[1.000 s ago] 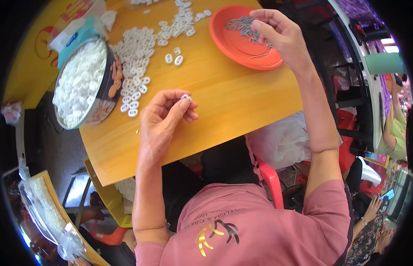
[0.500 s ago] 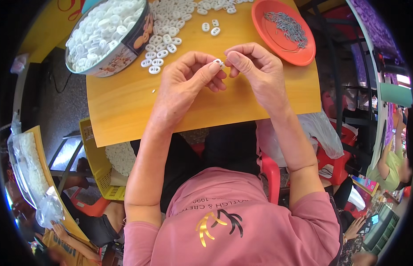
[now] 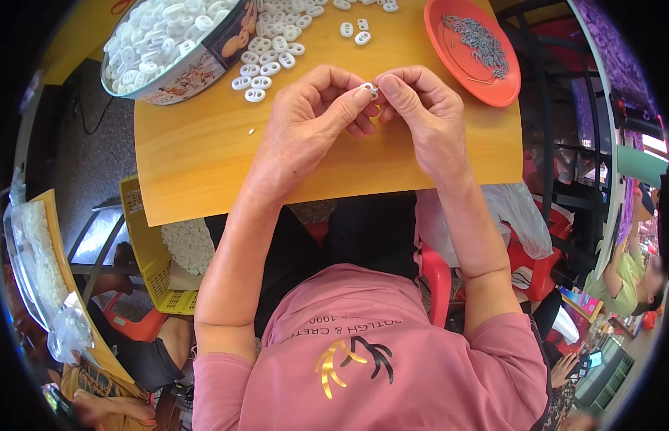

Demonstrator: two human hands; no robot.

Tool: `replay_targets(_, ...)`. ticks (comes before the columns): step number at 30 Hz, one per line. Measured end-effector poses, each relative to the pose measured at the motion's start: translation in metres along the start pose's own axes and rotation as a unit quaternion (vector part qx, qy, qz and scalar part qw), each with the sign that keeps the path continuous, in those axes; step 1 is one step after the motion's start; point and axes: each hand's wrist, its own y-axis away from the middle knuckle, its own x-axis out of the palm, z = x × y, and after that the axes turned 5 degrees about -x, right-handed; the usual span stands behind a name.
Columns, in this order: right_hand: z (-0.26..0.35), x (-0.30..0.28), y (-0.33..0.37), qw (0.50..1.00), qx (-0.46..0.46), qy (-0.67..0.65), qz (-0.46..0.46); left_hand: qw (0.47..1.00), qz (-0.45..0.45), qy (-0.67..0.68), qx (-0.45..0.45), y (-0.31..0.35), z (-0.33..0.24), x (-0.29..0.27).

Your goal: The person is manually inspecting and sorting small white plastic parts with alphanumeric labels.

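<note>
Between thumb and forefinger of my left hand (image 3: 309,118) is a small white two-hole plastic piece (image 3: 369,88), held over the wooden table (image 3: 205,165). My right hand (image 3: 426,115) is closed in a pinch right beside it, fingertips meeting the piece. Whatever tiny thing the right fingers hold is hidden. Left of my hands lie loose white oval two-hole pieces (image 3: 257,82), spread toward the far edge. A red plate (image 3: 485,92) at the far right carries a heap of small grey metal parts (image 3: 478,47), perhaps springs.
A large printed tin (image 3: 205,75) heaped with white pieces stands at the far left. A tiny white bit (image 3: 251,131) lies near my left wrist. Below the table's left side is a yellow crate (image 3: 144,251). Other people sit on both sides, beside a red stool (image 3: 137,320).
My right hand has closed in on the left, so the fingertips now meet at the white piece. The whole view has shifted slightly.
</note>
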Motion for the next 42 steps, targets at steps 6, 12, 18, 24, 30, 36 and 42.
replay_targets(6,0.002,0.004,0.003,0.996,-0.046,0.074,-0.017,1.0,0.004,0.003,0.002,0.0,0.001,0.0)
replay_targets(12,-0.002,0.006,0.003,0.977,-0.116,0.175,-0.027,1.0,-0.007,0.008,0.008,0.0,0.001,0.002)
replay_targets(18,-0.004,0.009,0.001,0.962,-0.162,0.219,-0.023,1.0,-0.017,0.01,0.002,0.0,0.003,0.001)
replay_targets(24,-0.01,0.011,-0.003,0.957,-0.164,0.236,-0.04,0.999,-0.039,-0.019,0.007,-0.004,0.001,0.004)
replay_targets(30,0.001,-0.005,-0.011,0.952,-0.158,0.259,0.024,0.999,-0.036,0.018,-0.001,-0.004,0.001,0.001)
replay_targets(36,0.017,-0.015,-0.022,0.88,-0.307,0.356,0.072,0.999,-0.034,0.02,-0.002,-0.003,0.001,0.001)
replay_targets(42,0.015,-0.019,-0.031,0.834,-0.378,0.384,0.122,0.999,-0.029,0.02,-0.003,-0.002,0.0,0.0)
